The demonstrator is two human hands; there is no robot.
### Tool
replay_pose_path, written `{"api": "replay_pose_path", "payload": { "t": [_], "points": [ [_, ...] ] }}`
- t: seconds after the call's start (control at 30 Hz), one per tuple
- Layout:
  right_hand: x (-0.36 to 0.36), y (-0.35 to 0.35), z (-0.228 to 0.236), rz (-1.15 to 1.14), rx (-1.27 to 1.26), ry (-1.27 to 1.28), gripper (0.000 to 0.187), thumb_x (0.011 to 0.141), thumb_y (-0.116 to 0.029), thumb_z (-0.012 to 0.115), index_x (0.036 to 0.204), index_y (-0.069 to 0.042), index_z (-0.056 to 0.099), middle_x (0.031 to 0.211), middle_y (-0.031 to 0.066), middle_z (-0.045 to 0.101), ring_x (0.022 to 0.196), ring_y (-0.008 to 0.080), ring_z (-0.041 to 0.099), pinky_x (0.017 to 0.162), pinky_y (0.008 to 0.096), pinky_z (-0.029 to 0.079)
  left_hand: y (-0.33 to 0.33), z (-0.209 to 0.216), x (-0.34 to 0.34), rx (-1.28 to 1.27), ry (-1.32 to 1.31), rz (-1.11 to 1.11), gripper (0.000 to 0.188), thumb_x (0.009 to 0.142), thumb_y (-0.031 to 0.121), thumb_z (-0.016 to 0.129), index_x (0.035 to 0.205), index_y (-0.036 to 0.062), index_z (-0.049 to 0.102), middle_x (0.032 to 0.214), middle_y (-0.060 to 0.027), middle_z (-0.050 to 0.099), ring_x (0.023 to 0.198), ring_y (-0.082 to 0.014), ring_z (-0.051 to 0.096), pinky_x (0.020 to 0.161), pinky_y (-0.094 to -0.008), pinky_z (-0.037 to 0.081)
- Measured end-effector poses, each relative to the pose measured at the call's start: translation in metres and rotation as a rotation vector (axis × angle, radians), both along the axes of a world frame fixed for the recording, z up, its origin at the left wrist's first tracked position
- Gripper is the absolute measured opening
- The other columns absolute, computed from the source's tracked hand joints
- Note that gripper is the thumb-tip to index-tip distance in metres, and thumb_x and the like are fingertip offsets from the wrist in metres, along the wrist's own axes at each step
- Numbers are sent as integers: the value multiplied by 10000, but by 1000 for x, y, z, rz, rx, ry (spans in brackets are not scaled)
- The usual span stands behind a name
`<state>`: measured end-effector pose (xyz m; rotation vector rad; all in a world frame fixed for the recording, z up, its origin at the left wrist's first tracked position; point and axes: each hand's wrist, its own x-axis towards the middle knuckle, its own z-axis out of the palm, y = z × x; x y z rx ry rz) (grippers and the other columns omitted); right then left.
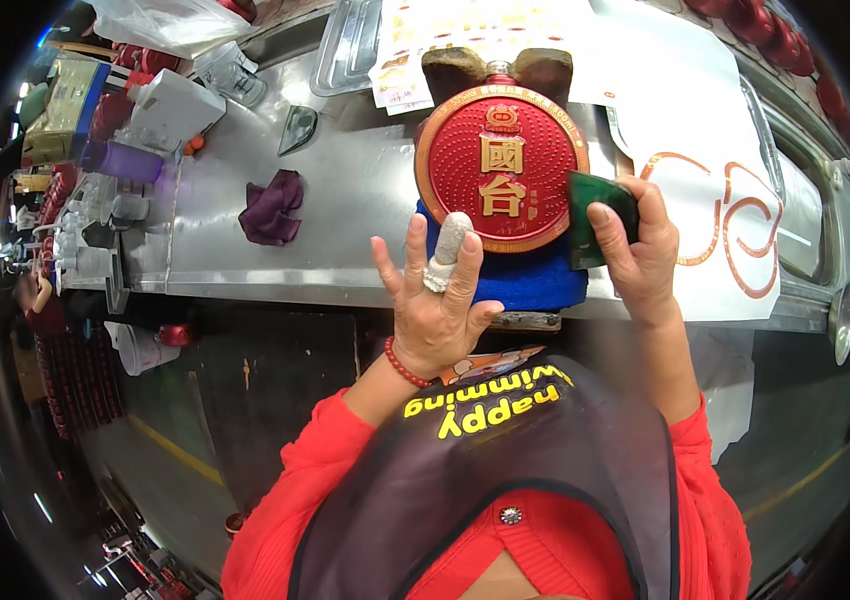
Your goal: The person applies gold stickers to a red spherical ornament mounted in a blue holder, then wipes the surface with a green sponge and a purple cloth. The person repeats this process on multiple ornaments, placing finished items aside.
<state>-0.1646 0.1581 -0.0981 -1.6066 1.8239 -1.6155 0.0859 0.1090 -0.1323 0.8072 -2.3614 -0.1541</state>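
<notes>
A round red bottle (455, 180) with a gold rim and raised gold characters lies face up on a folded blue cloth (535, 288). Its neck end sits between two dark brown blocks (547, 72). My right hand (647, 255) pinches a flat dark green scraper (585, 225) between thumb and fingers, against or just beside the bottle's right rim. At the bottle's lower left, my left hand (430, 315) has its fingers spread and holds nothing. White wrapping (450, 245) covers one of its fingers. The fingertips come close to the rim; whether they touch cannot be told.
Left on the metal bench (210, 240) lie a purple cloth (272, 208) and a clear greenish scraper (297, 129). White sheets (685, 100) with curved gold-orange strips (727, 245) lie to the right. Bottles and a purple container (120, 160) crowd the far left; a metal tray (347, 50) stands behind.
</notes>
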Motion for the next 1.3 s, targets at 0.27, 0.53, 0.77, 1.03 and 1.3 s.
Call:
{"api": "replay_pose_path", "payload": {
  "t": [0.27, 0.53, 0.77, 1.03, 1.3],
  "points": [
    [-6, -3, -9, -18, -8, -128, 288, 969, -216, 746, 1127, -13, 616, 884, 70, 679, 774, 140, 626, 711, 274, 517, -21, 19, -16, 337, 205, -20, 1072, 997, 614, 515, 1598, -90, -24, 1636, -347, 184, 1534, -451, 213, 1206, -625, 24],
    [1, 12, 16, 146, -10, -183, 272, 941, -160, 770, 1129, -7, 647, 933, 58, 689, 846, 116, 649, 744, 251, 521, -41, 19, -23, 765, 575, -152, 1042, 972, 422, 697, 1606, -65, 29, 1592, -271, 317, 1473, -354, 335, 1226, -430, 232],
    [-27, -20, 30, -63, 60, 16, 290, 943, -173, 759, 1180, -26, 677, 952, 82, 727, 870, 140, 674, 785, 282, 541, -44, 13, -14, 816, 580, -189, 962, 1010, 407, 643, 1600, -89, 67, 1632, -274, 248, 1521, -335, 268, 1240, -415, 211],
    [-5, -92, 111, 304, 208, 328, 292, 907, -177, 723, 1134, 3, 691, 919, 205, 740, 848, 333, 743, 777, 415, 578, -44, 5, -8, 847, 588, -214, 909, 1039, 413, 584, 1610, -74, 72, 1656, -271, 217, 1535, -367, 253, 1244, -423, 207],
    [27, -163, 125, 296, 237, 814, 263, 917, -188, 651, 1057, 33, 662, 892, 279, 697, 878, 428, 701, 788, 474, 559, -47, 7, -11, 726, 520, -181, 1084, 920, 486, 732, 1607, -64, 100, 1619, -318, 254, 1501, -443, 292, 1227, -470, 246]
  ]
}}
